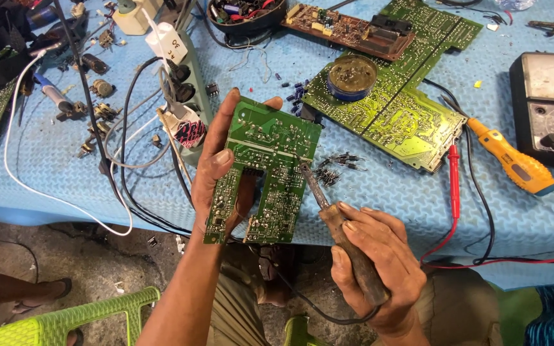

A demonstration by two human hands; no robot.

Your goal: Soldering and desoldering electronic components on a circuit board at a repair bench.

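The small green circuit board [261,173] is gripped by the left hand [216,170] along its left edge, with the thumb laid on the solder side and the fingers behind; it is held tilted above the near edge of the tabletop [65,173]. The right hand [373,263] is clenched around the dark wooden handle of a soldering iron [335,221], and its tip is touching the board near the middle of the right side. The board is judged to be light and stiff, but brittle at the notch and prickly on the solder side, so the bare edges are the better place for holding. The iron is judged to be hot at the tip; only the handle should be taken. Further away, on the blue textured tabletop, a larger green board [399,102] with a round tin [352,75] on it is lying, and loose small parts [335,168] between. To the right, a yellow-handled tool [514,165] and a meter [549,102] are seen. Below, a rough floor [84,263] and a green plastic chair [65,320] are visible.
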